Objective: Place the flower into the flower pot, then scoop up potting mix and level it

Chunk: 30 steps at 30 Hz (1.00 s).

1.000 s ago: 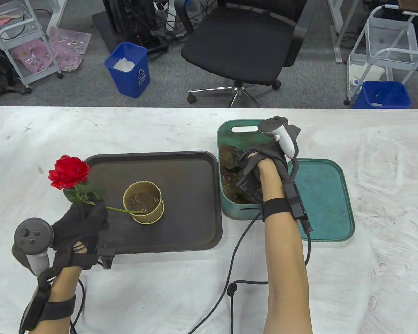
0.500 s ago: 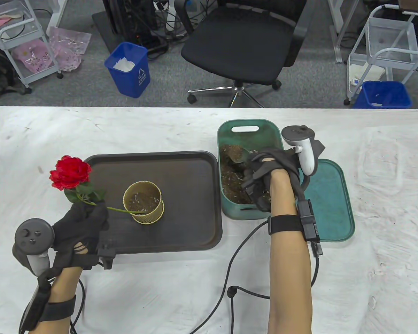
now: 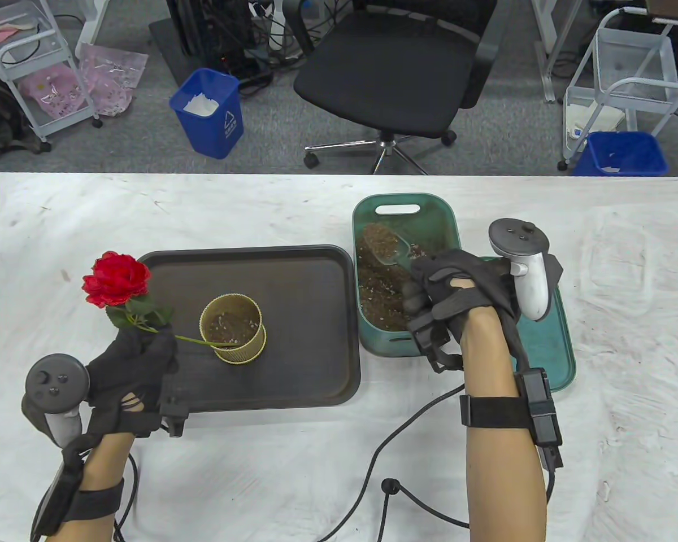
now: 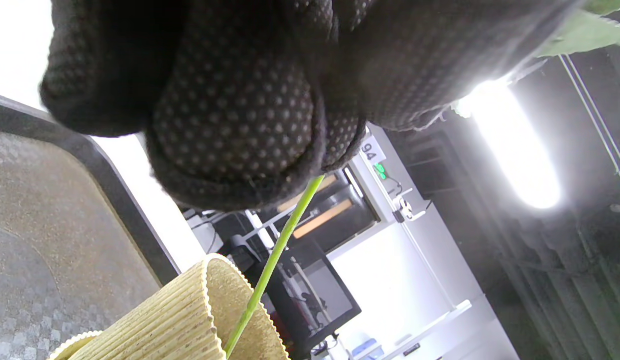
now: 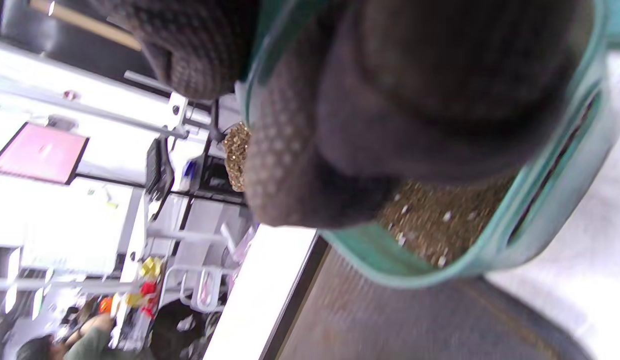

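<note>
Your right hand [image 3: 457,293] has drawn back, gripping a loaded scoop [image 3: 392,252]; left hand [image 3: 133,361] still pinches the flower [image 3: 116,279] in the pot [image 3: 233,327].

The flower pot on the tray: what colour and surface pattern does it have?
The flower pot is pale yellow-gold with fine vertical ribbing, clearest in the left wrist view.

The left hand [image 3: 133,361] is held low at the left, forearm raised from the near edge, its gloved fingers [image 4: 229,125] curled round a stem. The right hand [image 3: 457,293] is extended further forward on a bare forearm, knuckles up, fingers curled round a scoop handle. A tracker is strapped to each hand.
</note>
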Available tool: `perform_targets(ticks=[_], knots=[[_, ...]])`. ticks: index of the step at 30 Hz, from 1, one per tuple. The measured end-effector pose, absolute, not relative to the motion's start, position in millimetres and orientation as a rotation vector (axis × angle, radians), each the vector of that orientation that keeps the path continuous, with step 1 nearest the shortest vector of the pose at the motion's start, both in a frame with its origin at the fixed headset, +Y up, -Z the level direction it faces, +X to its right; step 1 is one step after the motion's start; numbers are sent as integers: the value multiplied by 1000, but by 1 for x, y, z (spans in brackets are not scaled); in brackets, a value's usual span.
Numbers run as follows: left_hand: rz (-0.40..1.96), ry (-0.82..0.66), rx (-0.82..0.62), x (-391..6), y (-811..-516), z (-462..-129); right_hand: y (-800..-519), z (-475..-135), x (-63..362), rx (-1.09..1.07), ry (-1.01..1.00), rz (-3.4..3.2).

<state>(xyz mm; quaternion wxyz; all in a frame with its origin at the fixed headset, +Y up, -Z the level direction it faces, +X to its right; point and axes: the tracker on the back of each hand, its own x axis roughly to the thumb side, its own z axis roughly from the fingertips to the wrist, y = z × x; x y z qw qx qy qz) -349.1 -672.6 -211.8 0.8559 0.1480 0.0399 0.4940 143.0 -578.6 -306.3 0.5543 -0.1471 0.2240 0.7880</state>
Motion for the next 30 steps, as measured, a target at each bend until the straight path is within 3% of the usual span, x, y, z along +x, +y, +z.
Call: perform_targets(ticks=[6, 15, 21, 30], knots=[[1040, 90, 310, -349, -672, -212, -580, -299, 83, -138, 640, 1911], [1038, 83, 312, -349, -672, -212, -621, -292, -8, 21, 796, 2079], [1034, 79, 314, -349, -672, -212, -625, -283, -46, 111, 630, 2400], [1027, 76, 317, -349, -672, -212, -609, -256, -82, 338, 213, 2904]])
